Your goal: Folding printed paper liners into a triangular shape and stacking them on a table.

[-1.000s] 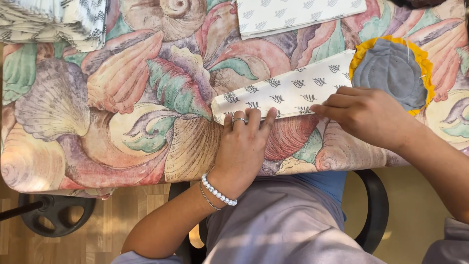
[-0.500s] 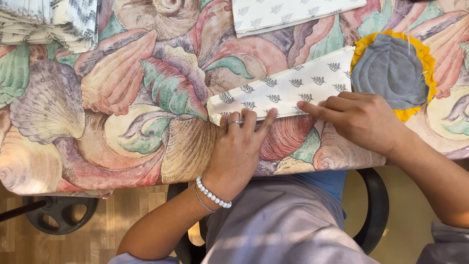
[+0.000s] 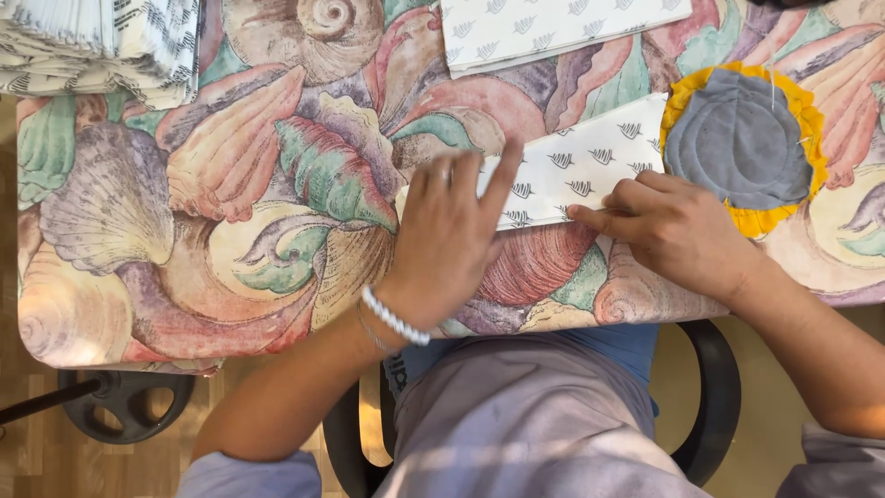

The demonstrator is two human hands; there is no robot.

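Head view shows a folded white paper piece (image 3: pixel 590 166) with small dark leaf marks, lying near the front edge of the worktop (image 3: pixel 277 184), toward its right side, on a cloth with big shell pictures. The left hand (image 3: pixel 447 240) lies flat on the paper's left end, fingers spread, its grip released and only pressing. The right hand (image 3: pixel 678 235) is half curled at the lower edge of the paper, with the fingertips (image 3: pixel 583 214) pushing along the fold; it grasps nothing. Just beside it, touching the paper's right end, lies a round grey pad with a yellow border (image 3: pixel 737 138).

To crease well, I think the flat hand should hold the paper firmly while the fingertips slide along the fold in one even line, with the edges matched.

More patterned sheets (image 3: pixel 544 28) lie at the back edge, and a stack (image 3: pixel 92 46) sits at the back left corner.
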